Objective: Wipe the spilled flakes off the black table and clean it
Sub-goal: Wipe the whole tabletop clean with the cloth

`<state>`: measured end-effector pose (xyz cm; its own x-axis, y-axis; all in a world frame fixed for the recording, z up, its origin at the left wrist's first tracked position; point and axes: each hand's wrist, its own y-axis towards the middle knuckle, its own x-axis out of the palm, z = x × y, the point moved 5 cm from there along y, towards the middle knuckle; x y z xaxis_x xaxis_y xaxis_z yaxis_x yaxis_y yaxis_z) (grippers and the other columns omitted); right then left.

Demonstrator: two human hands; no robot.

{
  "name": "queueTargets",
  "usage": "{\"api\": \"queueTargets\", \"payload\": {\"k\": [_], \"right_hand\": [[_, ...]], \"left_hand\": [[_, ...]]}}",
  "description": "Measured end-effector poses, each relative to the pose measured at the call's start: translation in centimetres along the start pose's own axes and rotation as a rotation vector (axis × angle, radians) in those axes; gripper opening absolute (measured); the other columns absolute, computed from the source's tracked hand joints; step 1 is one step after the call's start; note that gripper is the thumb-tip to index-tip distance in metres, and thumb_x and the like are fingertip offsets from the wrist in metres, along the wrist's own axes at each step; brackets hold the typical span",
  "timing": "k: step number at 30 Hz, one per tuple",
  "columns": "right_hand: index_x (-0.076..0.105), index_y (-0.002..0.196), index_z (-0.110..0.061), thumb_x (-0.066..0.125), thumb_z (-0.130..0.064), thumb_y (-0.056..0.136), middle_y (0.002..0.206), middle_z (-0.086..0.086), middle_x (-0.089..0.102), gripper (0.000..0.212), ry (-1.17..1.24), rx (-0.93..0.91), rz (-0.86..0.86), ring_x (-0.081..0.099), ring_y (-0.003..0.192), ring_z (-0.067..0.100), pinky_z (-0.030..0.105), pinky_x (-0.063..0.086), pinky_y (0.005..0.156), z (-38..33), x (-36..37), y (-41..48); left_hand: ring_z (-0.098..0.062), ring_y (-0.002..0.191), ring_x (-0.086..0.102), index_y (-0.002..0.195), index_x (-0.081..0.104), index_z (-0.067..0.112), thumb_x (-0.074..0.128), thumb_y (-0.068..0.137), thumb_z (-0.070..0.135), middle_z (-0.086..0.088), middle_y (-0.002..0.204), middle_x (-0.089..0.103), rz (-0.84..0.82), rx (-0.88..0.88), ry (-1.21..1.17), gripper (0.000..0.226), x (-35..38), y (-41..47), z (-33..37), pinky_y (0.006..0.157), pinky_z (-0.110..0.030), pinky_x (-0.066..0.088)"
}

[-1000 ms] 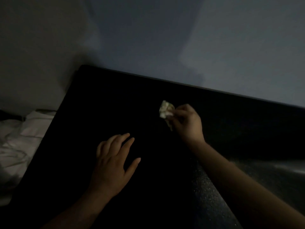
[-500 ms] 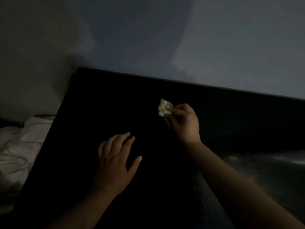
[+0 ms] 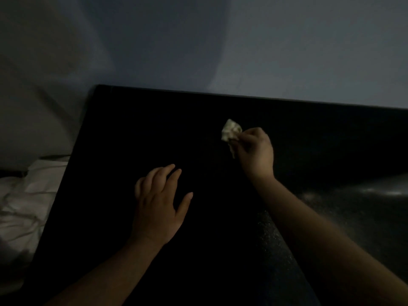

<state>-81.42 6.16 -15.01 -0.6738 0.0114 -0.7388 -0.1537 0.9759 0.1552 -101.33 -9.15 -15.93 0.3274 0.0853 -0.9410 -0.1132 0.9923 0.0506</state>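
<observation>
The room is dim. A black table [image 3: 136, 129] fills most of the head view. My right hand [image 3: 256, 151] pinches a crumpled pale tissue [image 3: 230, 133] just above the table's far middle. My left hand [image 3: 159, 206] lies flat on the tabletop nearer to me, fingers straight and spread, holding nothing. Fine pale flakes [image 3: 270, 235] show as a speckled band beside my right forearm, and more flakes [image 3: 331, 204] spread toward the right edge. The dark middle of the table hides any flakes there.
A grey wall [image 3: 287, 51] rises right behind the table's far edge. Rumpled white cloth [image 3: 24, 202] lies off the table's left side. A faint shine [image 3: 386, 192] marks the tabletop at the far right.
My right hand with the tissue has shifted slightly right and away from me. My left hand has stayed flat in about the same place.
</observation>
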Motion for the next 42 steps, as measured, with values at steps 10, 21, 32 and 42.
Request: {"api": "queueTargets", "payload": {"k": [10,21,32,42], "right_hand": [[0.075,0.095,-0.017,0.071,-0.020,0.088,0.097,-0.006,0.058,0.009,0.130,-0.054,0.009,0.062,0.086,0.017,0.037,0.055,0.074,0.2,-3.9,-4.0],[0.067,0.117,-0.036,0.071,-0.026,0.086,0.101,-0.018,0.053,0.033,0.145,-0.042,-0.115,0.055,0.096,0.006,0.028,0.052,0.079,-1.9,-0.3,-11.8],[0.071,0.100,-0.019,0.069,-0.018,0.089,0.094,-0.010,0.053,0.011,0.132,0.228,0.135,0.059,0.093,0.016,0.039,0.055,0.083,1.0,-3.9,-7.6],[0.069,0.113,-0.042,0.072,-0.028,0.085,0.102,-0.018,0.056,0.032,0.209,0.042,-0.097,0.058,0.094,0.005,0.028,0.053,0.074,-4.1,-1.7,-20.3]], "left_hand": [[-0.023,0.131,0.036,0.133,0.050,0.018,0.033,0.091,0.056,0.000,0.142,0.043,0.003,-0.005,0.006,0.058,0.2,0.0,-0.1,0.107,-0.049,0.028],[-0.024,0.130,0.036,0.132,0.051,0.017,0.035,0.089,0.055,-0.001,0.141,0.044,0.023,-0.011,0.027,0.059,0.1,0.2,0.0,0.104,-0.049,0.030],[-0.024,0.131,0.033,0.133,0.049,0.016,0.040,0.089,0.053,-0.001,0.142,0.043,0.057,0.003,-0.007,0.058,0.3,0.0,0.0,0.106,-0.049,0.028],[-0.024,0.135,0.028,0.136,0.046,0.017,0.039,0.093,0.051,-0.001,0.145,0.039,0.045,0.003,0.035,0.055,0.0,-0.2,0.2,0.110,-0.049,0.022]]}}
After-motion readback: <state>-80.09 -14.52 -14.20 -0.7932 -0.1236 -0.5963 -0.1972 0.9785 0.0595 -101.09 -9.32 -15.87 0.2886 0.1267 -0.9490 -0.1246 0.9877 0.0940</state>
